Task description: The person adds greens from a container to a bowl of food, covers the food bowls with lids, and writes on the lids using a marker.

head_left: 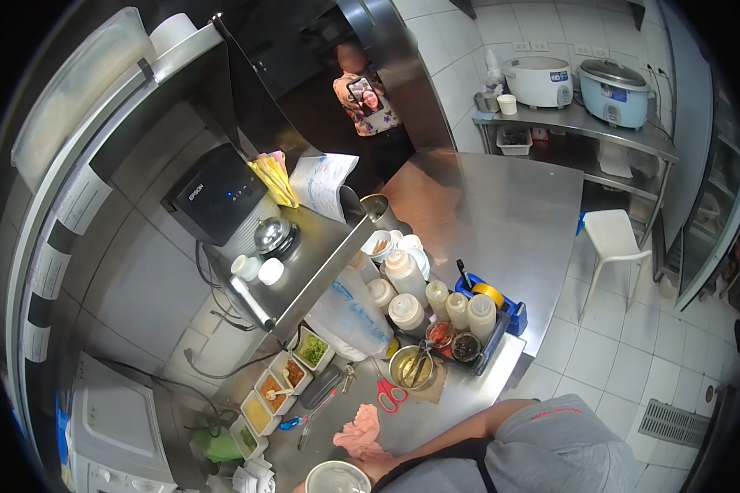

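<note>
My right forearm reaches across the counter's front edge, and my right hand is at the side of a round pale-lidded container cut off by the bottom edge. Its fingers are mostly hidden, so I cannot tell how firmly it holds. A sliver of skin tone on the container's other side may be my left hand; its fingers do not show. Just beyond lies a crumpled pink cloth. Red-handled scissors and a metal pot with a utensil in it are farther along. Small tubs of toppings line the wall side.
Squeeze bottles and a blue tape dispenser crowd the counter. A shelf above carries a black printer and a call bell. Beyond are a person with a phone, rice cookers and a white chair.
</note>
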Tool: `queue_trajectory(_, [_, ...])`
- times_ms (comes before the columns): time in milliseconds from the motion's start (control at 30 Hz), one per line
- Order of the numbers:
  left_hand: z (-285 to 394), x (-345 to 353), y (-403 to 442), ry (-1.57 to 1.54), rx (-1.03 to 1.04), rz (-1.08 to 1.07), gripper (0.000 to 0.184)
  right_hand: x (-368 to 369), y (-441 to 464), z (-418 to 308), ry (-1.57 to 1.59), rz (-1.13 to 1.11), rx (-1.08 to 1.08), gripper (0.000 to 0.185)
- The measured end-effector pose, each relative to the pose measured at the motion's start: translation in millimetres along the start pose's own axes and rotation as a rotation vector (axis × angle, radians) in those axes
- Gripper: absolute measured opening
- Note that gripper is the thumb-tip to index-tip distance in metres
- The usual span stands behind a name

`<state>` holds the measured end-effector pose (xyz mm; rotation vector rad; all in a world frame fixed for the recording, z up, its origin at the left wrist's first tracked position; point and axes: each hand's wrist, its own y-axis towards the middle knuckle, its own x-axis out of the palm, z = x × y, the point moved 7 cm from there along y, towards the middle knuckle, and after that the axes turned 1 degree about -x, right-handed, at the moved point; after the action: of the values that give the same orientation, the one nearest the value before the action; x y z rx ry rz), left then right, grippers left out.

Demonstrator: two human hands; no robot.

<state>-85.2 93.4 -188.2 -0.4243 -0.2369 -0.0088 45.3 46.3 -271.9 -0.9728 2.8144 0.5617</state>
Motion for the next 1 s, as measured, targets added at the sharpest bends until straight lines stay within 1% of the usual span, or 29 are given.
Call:
queue_trajectory(67, [8.4, 34.7, -25.2, -0.116, 0.080, -0.003, 0.024, -7.7, -7.3, -18.1, -0.037, 0.034, -0.138, 0.083])
queue_trajectory(133, [13.7, 72.1, -48.6, -0.226, 0.147, -0.020, 0.024, -25.6, -16.5, -40.3, 0.009, 0.013, -0.226, 0.088])
queue_trajectory(200, [14.2, 110.6, -68.1, -0.321, 0.194, -0.043, 0.025, -53.0, -35.9, -67.5, 0.116, -0.058, -0.212, 0.097])
queue_trajectory(233, [13.6, 130.7, -76.1, -0.371, 0.211, -0.053, 0.025, -87.5, -50.0, -107.4, 0.297, -0.103, -0.244, 0.101])
queue_trajectory(300, [10.6, 171.0, -88.4, -0.459, 0.234, -0.073, 0.026, -134.2, -71.9, -119.9, 0.257, -0.029, -0.199, 0.093])
queue_trajectory(333, [7.9, 190.9, -92.8, -0.492, 0.242, -0.083, 0.026, -156.9, -87.0, -133.1, 0.456, -0.127, -0.002, 0.089])
queue_trajectory(400, [2.2, 229.0, -98.9, -0.553, 0.246, -0.096, 0.027, -194.7, -117.0, -138.5, 0.779, -0.201, 0.218, 0.078])
queue_trajectory(433, [-8.7, 246.9, -98.3, -0.574, 0.237, -0.103, 0.027, -214.8, -131.2, -136.6, 0.906, -0.178, 0.239, 0.070])
queue_trajectory(500, [-24.3, 281.9, -94.1, -0.605, 0.220, -0.117, 0.027, -256.3, -157.7, -148.0, 1.253, -0.136, 0.251, 0.066])
queue_trajectory(567, [-45.6, 314.1, -82.9, -0.605, 0.215, -0.146, 0.028, -295.7, -184.5, -168.2, 1.184, -0.010, 0.274, 0.069])
queue_trajectory(600, [-55.5, 328.3, -76.5, -0.550, 0.270, -0.201, 0.030, -312.9, -198.0, -166.4, 1.110, 0.041, 0.314, 0.068])
queue_trajectory(633, [-69.8, 344.5, -69.0, -0.463, 0.246, -0.197, 0.030, -331.0, -213.0, -164.5, 1.032, 0.089, 0.357, 0.067])
queue_trajectory(667, [-73.3, 365.3, -65.0, -0.380, 0.214, -0.189, 0.031, -354.5, -232.3, -166.9, 0.872, 0.200, 0.429, 0.063])
queue_trajectory(700, [-68.4, 389.5, -72.1, -0.259, 0.153, -0.279, 0.029, -379.0, -254.4, -169.3, 0.708, 0.300, 0.503, 0.059])
queue_trajectory(733, [-64.0, 411.9, -79.3, -0.141, 0.085, -0.367, 0.028, -403.8, -274.5, -165.1, 0.749, 0.379, 0.476, 0.057])
queue_trajectory(767, [-59.4, 426.8, -79.3, -0.160, 0.154, -0.454, 0.026, -427.6, -295.2, -159.3, 0.790, 0.458, 0.453, 0.054])
queue_trajectory(833, [-39.3, 431.3, -79.8, -0.107, 0.292, -0.352, 0.026, -474.0, -325.9, -162.3, 0.864, 0.643, 0.347, 0.052])
queue_trajectory(900, [-31.8, 411.7, -73.9, -0.193, 0.317, -0.259, 0.023, -515.8, -358.1, -150.3, 0.800, 0.987, 0.308, 0.057])
queue_trajectory(1000, [-25.4, 384.6, -78.2, -0.257, 0.358, -0.140, 0.019, -560.4, -421.5, -93.4, 0.482, 1.156, 0.521, 0.062])
